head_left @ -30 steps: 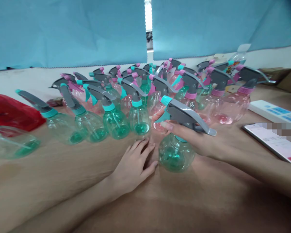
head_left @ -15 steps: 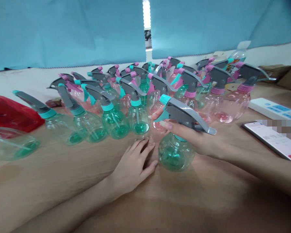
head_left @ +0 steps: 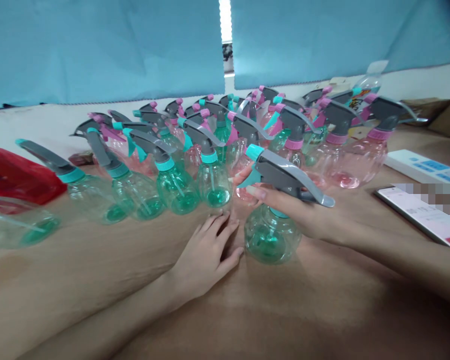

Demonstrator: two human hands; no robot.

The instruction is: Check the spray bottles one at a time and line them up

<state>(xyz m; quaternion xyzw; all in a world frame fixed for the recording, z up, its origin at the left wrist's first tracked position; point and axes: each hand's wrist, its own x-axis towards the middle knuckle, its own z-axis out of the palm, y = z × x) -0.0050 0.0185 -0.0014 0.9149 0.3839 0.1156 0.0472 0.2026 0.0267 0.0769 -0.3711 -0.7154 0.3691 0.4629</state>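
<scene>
My right hand (head_left: 303, 212) is wrapped round the neck and grey trigger head of a green spray bottle (head_left: 272, 235) that stands on the brown table (head_left: 97, 280). Its teal nozzle points left. My left hand (head_left: 206, 257) lies flat on the table just left of that bottle, fingers stretched out, holding nothing. Right behind both hands stand rows of green spray bottles (head_left: 174, 187) and pink spray bottles (head_left: 356, 155), all with grey trigger heads.
A red plastic bag (head_left: 18, 177) lies at the far left with a headless clear green bottle (head_left: 17, 225) in front of it. A phone (head_left: 423, 212) and a white box (head_left: 420, 167) lie at the right. Blue cloth (head_left: 97, 50) hangs behind the table.
Almost nothing has changed. The view has drifted slightly; both hands and the held bottle keep their places.
</scene>
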